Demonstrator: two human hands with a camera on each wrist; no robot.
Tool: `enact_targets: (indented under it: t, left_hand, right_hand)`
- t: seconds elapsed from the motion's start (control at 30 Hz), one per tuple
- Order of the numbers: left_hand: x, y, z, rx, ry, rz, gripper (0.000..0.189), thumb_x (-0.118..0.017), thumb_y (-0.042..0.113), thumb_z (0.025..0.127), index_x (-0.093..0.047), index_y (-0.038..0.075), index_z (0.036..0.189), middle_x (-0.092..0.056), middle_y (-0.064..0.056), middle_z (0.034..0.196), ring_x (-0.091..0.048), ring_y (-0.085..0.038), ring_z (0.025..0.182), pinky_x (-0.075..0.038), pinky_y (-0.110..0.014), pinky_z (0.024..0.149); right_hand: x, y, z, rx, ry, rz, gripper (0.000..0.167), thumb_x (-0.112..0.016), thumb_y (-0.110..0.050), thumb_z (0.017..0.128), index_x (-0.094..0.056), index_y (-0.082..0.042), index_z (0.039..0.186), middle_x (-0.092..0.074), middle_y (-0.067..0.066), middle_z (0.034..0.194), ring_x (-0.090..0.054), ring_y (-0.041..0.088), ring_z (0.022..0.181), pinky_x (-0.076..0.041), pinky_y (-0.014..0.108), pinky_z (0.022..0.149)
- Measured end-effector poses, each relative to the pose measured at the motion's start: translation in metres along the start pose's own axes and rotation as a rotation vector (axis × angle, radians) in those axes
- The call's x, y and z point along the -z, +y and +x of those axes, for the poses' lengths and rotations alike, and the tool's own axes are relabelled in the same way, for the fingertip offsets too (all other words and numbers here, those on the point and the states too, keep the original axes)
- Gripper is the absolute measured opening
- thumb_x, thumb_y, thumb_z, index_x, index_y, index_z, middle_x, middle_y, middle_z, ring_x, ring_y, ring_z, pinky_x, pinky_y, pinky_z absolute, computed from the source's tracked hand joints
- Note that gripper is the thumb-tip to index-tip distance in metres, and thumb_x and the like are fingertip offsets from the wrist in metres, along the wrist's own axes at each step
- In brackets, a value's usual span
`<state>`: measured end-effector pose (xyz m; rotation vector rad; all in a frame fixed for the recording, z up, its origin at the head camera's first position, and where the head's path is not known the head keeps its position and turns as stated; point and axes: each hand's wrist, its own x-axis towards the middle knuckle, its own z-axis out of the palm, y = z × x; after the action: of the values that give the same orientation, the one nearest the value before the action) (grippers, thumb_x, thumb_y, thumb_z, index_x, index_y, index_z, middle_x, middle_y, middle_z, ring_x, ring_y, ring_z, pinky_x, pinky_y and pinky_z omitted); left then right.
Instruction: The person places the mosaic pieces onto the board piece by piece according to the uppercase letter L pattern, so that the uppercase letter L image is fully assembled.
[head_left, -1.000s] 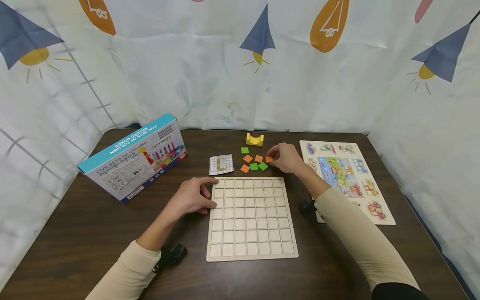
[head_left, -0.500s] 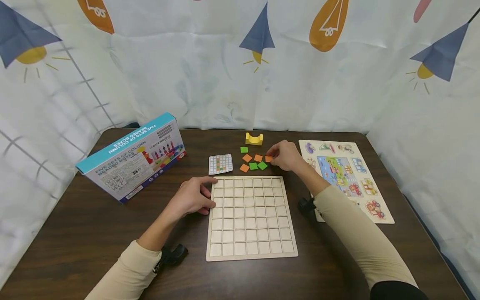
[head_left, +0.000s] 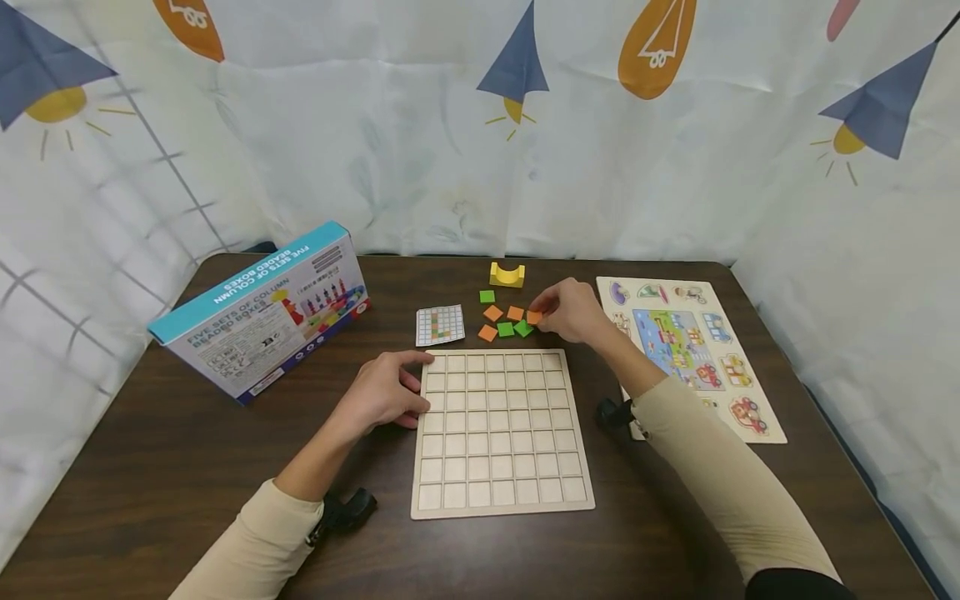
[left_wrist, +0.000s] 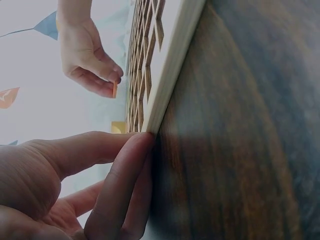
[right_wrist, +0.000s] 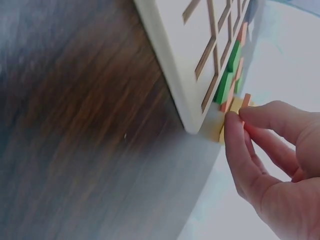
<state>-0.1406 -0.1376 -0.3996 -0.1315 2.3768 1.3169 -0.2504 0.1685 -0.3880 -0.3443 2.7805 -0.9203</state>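
A pale wooden grid board [head_left: 501, 433] lies flat with its squares bare. My left hand [head_left: 384, 392] rests against its left edge, index finger at the far corner and thumb nearer; in the left wrist view the fingertips [left_wrist: 145, 137] touch the board's side. Beyond the board, my right hand [head_left: 570, 311] pinches a small orange tile [right_wrist: 246, 100] between thumb and fingertips. The left wrist view shows this tile on edge, raised. Other orange tiles [head_left: 492, 312] and green tiles [head_left: 506, 330] lie loose beside that hand, behind the board.
A printed grid card [head_left: 440, 325] lies left of the tiles, and a yellow curved block [head_left: 507, 275] stands behind them. At left stands a blue-topped box [head_left: 262, 325]. A picture puzzle board [head_left: 678, 350] lies under the right forearm's far side. A curtain backs the table.
The orange tile in my right fingers has come slightly up and leftward, toward the green tile. My left hand keeps its place on the board's edge.
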Motion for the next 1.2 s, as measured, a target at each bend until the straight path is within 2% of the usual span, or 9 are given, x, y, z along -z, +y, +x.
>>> enact_targets:
  t: [0.23, 0.5, 0.7, 0.9, 1.2]
  left_hand:
    - [-0.001, 0.001, -0.001, 0.014, 0.007, -0.004, 0.074, -0.082, -0.009, 0.080, -0.059, 0.012, 0.146, -0.060, -0.020, 0.104, -0.070, -0.019, 0.061, -0.066, -0.037, 0.057]
    - [-0.002, 0.001, 0.000, 0.012, 0.015, 0.007, 0.073, -0.081, -0.009, 0.080, -0.059, 0.013, 0.147, -0.060, -0.019, 0.105, -0.070, -0.020, 0.062, -0.066, -0.036, 0.057]
    - [-0.002, 0.000, -0.001, 0.002, 0.016, 0.004, 0.073, -0.081, -0.009, 0.080, -0.059, 0.011, 0.146, -0.060, -0.019, 0.103, -0.070, -0.019, 0.060, -0.066, -0.036, 0.056]
    - [-0.002, 0.000, -0.001, -0.003, 0.019, 0.000, 0.073, -0.081, -0.010, 0.079, -0.059, 0.011, 0.146, -0.060, -0.019, 0.103, -0.070, -0.019, 0.060, -0.066, -0.036, 0.056]
    - [-0.002, 0.000, -0.001, 0.000, 0.012, 0.012, 0.072, -0.081, -0.008, 0.080, -0.059, 0.011, 0.146, -0.061, -0.018, 0.103, -0.070, -0.019, 0.061, -0.066, -0.035, 0.057]
  right_hand:
    - [-0.007, -0.012, -0.010, 0.019, -0.023, 0.029, 0.022, -0.078, -0.006, 0.089, -0.080, -0.008, 0.111, -0.077, 0.009, 0.102, -0.071, 0.022, 0.092, -0.062, 0.035, 0.079]
    - [-0.018, -0.026, -0.019, 0.074, -0.038, 0.058, 0.020, -0.078, -0.004, 0.086, -0.081, -0.009, 0.105, -0.077, 0.005, 0.093, -0.070, 0.017, 0.085, -0.061, 0.032, 0.077]
    - [-0.030, -0.034, -0.026, 0.115, -0.083, 0.068, 0.020, -0.080, -0.005, 0.084, -0.081, -0.009, 0.103, -0.077, 0.002, 0.092, -0.069, 0.013, 0.082, -0.061, 0.028, 0.075]
    - [-0.043, -0.045, -0.033, 0.116, -0.145, 0.088, 0.022, -0.083, -0.004, 0.083, -0.080, -0.010, 0.104, -0.075, 0.001, 0.091, -0.068, 0.012, 0.083, -0.060, 0.026, 0.074]
    - [-0.058, -0.056, -0.039, 0.168, -0.195, 0.066, 0.020, -0.085, -0.003, 0.080, -0.081, -0.009, 0.099, -0.074, -0.001, 0.085, -0.066, 0.009, 0.079, -0.059, 0.023, 0.072]
